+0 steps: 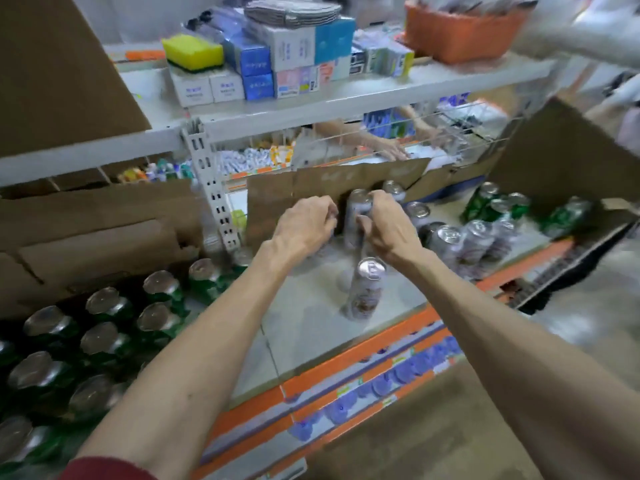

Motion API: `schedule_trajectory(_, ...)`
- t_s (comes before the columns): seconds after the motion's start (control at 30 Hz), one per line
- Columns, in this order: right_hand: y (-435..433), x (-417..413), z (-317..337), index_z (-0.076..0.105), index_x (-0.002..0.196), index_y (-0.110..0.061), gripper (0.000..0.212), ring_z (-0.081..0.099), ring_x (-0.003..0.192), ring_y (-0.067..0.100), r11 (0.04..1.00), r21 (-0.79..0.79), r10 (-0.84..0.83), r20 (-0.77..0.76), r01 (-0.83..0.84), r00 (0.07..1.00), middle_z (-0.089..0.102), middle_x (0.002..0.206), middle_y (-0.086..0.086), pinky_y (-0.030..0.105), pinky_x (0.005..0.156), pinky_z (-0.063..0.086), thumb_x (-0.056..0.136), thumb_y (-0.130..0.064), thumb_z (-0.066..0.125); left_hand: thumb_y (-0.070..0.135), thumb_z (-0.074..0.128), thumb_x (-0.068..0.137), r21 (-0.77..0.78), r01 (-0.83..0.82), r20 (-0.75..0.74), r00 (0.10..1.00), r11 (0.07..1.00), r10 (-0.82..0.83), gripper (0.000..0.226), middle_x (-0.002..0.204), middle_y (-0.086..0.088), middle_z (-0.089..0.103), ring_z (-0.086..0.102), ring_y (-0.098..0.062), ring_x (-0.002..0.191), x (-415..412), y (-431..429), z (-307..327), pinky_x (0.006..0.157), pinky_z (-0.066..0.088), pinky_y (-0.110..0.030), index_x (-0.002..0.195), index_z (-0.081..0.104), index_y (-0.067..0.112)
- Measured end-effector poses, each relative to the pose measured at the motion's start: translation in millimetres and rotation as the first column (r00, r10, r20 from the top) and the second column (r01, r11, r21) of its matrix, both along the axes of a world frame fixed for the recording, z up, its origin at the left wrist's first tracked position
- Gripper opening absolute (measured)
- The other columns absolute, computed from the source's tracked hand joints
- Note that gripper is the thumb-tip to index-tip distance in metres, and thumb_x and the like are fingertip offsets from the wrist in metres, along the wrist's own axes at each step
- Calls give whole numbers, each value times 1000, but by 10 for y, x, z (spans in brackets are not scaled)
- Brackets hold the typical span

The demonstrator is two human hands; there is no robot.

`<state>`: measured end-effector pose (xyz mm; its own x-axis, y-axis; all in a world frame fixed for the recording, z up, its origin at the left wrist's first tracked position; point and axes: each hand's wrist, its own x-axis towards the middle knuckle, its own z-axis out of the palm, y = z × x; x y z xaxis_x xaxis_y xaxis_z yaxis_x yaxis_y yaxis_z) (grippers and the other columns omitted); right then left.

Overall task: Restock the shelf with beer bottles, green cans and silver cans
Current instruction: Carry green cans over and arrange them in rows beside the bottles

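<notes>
Tall silver aluminium can stands upright deep on the pale grey shelf board, close against the brown cardboard panel along the back edge. The right hand grips it near the top, fingers curled over the rim and thumb pressed on its side. The left hand hovers just beside it with fingers curled downward. Its own back and the blur hide whatever lies beneath, so I cannot tell whether it holds another can. A second silver can stands alone nearer the front edge. A cluster of silver cans fills the right part, with green cans beyond, toward the back right corner. Green glass bottles crowd the left end. To do this step well, I judge the gripped can should be set flat, slid back to the cardboard, lined up with the cluster, and let go only once steady, since a tall can tips easily.
</notes>
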<state>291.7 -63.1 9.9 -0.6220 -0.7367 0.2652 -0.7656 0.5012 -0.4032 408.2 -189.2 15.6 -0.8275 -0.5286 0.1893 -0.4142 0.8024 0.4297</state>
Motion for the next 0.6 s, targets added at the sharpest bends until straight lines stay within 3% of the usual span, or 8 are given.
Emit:
schedule_trajectory(0.13, 978, -661, 124, 49, 117, 2, 34, 51, 109, 43, 975, -28, -222, 10, 222, 975, 52, 116, 25, 47, 89, 41, 95, -23, 55, 25, 58, 93, 3, 147, 24, 989, 989, -147, 22, 112, -8, 69, 62, -29, 109, -757, 636, 109, 90, 51, -40, 112, 67, 18)
schedule_trajectory(0.27, 2105, -1299, 53, 50, 114, -3, 28, 51, 110, 40, 884, 2, -464, 132, 468, 876, 51, 117, 22, 44, 85, 42, 97, -25, 51, 25, 57, 92, 27, 261, 45, 964, 965, -262, 22, 114, -7, 70, 63, -27, 109, -1498, 1409, 99, 89, 50, -35, 110, 67, 16)
schedule_trajectory(0.37, 2743, -1687, -14, 51, 116, 4, 30, 50, 113, 39, 873, 67, -488, 137, 483, 862, 52, 120, 24, 43, 90, 41, 97, -19, 50, 24, 57, 93, 54, 298, 124, 945, 953, -303, 22, 112, -8, 69, 63, -26, 107, -1967, 1903, 53, 89, 51, -37, 108, 68, 13)
schedule_trajectory(0.5, 3280, -2128, -143, 51, 113, 1, 32, 57, 104, 39, 867, 84, -499, 166, 492, 851, 57, 116, 21, 44, 84, 48, 97, -27, 52, 17, 55, 91, 52, 324, 134, 935, 945, -328, 18, 105, -12, 70, 65, -31, 101, -2429, 2395, -90, 86, 52, -42, 101, 69, 10)
schedule_trajectory(0.6, 3466, -2391, -248, 50, 116, 1, 35, 57, 102, 38, 881, 117, -473, 183, 458, 862, 56, 115, 20, 38, 76, 44, 98, -29, 52, 17, 53, 92, 57, 301, 173, 936, 952, -307, 21, 106, -9, 69, 64, -29, 101, -2666, 2628, -114, 86, 53, -39, 103, 70, 11)
